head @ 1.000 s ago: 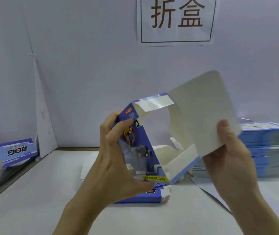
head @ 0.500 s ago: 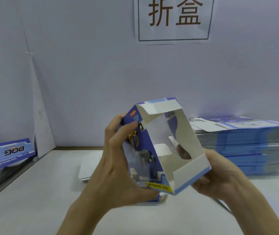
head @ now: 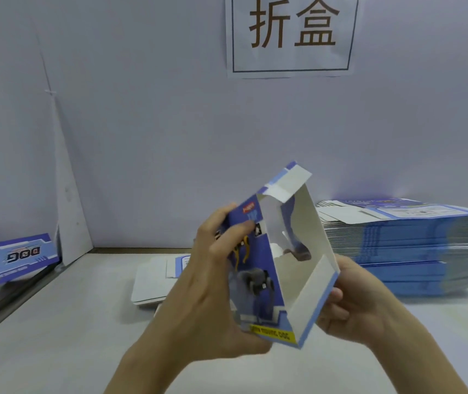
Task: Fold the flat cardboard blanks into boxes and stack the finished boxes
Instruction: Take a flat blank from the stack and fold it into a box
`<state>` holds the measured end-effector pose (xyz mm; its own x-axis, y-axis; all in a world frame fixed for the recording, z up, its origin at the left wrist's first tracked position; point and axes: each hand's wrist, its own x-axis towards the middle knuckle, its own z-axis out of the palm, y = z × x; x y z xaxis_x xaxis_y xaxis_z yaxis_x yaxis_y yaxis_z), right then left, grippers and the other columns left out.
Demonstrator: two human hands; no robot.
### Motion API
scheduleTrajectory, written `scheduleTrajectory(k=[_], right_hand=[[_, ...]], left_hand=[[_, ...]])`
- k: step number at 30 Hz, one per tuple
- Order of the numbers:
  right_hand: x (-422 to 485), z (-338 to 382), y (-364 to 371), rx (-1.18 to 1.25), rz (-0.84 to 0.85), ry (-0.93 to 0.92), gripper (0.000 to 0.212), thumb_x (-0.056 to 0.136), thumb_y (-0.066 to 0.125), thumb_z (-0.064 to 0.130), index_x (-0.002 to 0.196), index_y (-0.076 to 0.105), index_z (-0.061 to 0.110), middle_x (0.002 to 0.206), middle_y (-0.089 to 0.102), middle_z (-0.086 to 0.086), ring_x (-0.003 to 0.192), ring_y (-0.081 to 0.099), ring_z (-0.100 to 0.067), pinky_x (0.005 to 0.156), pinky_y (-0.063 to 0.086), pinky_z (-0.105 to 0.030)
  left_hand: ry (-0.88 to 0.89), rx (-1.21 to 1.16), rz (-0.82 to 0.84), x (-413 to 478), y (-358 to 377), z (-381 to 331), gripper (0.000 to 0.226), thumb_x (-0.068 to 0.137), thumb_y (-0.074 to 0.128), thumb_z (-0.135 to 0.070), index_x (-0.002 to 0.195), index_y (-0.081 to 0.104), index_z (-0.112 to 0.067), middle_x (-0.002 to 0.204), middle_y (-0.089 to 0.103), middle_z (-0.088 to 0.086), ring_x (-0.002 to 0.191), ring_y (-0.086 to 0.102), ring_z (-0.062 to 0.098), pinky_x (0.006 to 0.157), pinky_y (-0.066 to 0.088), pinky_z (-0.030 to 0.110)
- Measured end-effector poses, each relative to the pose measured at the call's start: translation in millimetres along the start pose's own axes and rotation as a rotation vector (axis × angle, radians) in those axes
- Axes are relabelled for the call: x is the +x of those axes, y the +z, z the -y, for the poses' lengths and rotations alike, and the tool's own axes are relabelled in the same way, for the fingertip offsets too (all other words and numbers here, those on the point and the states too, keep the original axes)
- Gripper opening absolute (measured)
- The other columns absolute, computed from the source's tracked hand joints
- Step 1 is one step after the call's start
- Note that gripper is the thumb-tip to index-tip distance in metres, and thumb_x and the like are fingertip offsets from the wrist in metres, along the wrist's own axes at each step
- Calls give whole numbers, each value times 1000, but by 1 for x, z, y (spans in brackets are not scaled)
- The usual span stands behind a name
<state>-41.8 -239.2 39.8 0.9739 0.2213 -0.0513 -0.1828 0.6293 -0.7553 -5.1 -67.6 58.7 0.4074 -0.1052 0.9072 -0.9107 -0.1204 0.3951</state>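
A half-folded blue and white box (head: 309, 251) with a dog print is held up in front of me, its open end facing me and its white inside showing. My left hand (head: 213, 285) grips its printed left side, thumb under the bottom corner and fingers curled over the front. From the right, my right hand (head: 352, 305) holds the box's lower right wall, with fingertips seen through the opening at the far end. A tall stack of flat blue blanks (head: 414, 248) lies on the table at the right. A finished blue box (head: 19, 257) stands at the far left.
A loose flat blank (head: 153, 282) lies white side up on the white table (head: 56, 336) behind my left hand. A paper sign (head: 292, 35) hangs on the grey back wall. A dark rail (head: 8, 297) runs along the table's left edge.
The large white flap raised by my right hand has been folded in out of sight. My right hand dropped to the box's lower right side, and the box tilted more upright.
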Motion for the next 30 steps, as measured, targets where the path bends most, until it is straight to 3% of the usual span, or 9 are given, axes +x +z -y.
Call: scheduleTrajectory(k=[3,5,7,11,16,19,24,27,30], right_hand=[[0,9,1,-48,-219,-224,18,58,76,20,73,70,10,54,60,0,37,51,-7,28,31,-13],[-3,17,-1,-132,-340,-428,20,70,70,23,86,69,12,60,63,3,42,52,-6,31,34,-14],[-7,19,-5,-309,-402,-608,16,86,64,22,100,69,15,64,64,5,46,52,-6,35,38,-16],[-11,17,-4,-482,-534,-859,16,93,62,23,107,70,21,73,70,4,54,61,-12,38,48,-24],[-14,12,3,-583,-562,-1036,27,96,59,11,104,73,33,82,71,18,69,63,-3,42,54,-30],[-15,11,5,-652,-579,-1136,32,98,56,10,101,73,36,85,72,24,73,61,2,53,57,-25],[-21,18,13,-401,-349,-1011,26,90,53,39,92,79,34,88,74,13,77,66,-2,61,55,-18],[-25,22,15,-135,-213,-841,33,96,47,29,84,77,24,87,72,6,79,68,-8,63,55,-18],[-28,26,15,-42,-81,-696,33,83,46,21,83,78,19,91,74,0,84,71,-16,70,58,-24]], left_hand=[[80,125,69,-8,-23,10,41,84,50,-66,118,51,-43,115,54,-17,114,53,-1,83,42,9],[177,348,179,-11,-35,12,82,65,77,-58,132,34,-37,136,37,-2,129,41,4,96,41,13],[63,370,305,-17,-48,11,110,52,77,-67,142,20,-37,146,24,-3,134,37,16,97,49,24],[29,378,335,-16,-47,4,112,53,74,-70,145,19,-39,146,23,-7,133,38,21,91,54,39],[-51,354,363,-19,-45,3,115,50,75,-69,146,17,-41,142,27,-7,129,42,21,91,53,39],[-89,335,388,-20,-42,5,114,50,73,-69,145,15,-43,142,26,-8,130,42,20,90,54,38],[-98,330,403,-22,-43,5,114,50,75,-68,145,16,-45,143,24,-11,130,42,19,88,55,36],[-83,340,401,-19,-38,6,113,47,75,-68,145,23,-46,141,28,-11,127,46,19,91,53,33],[-81,390,408,-21,-34,5,113,44,71,-73,143,23,-48,139,30,-9,124,46,17,93,48,30]])
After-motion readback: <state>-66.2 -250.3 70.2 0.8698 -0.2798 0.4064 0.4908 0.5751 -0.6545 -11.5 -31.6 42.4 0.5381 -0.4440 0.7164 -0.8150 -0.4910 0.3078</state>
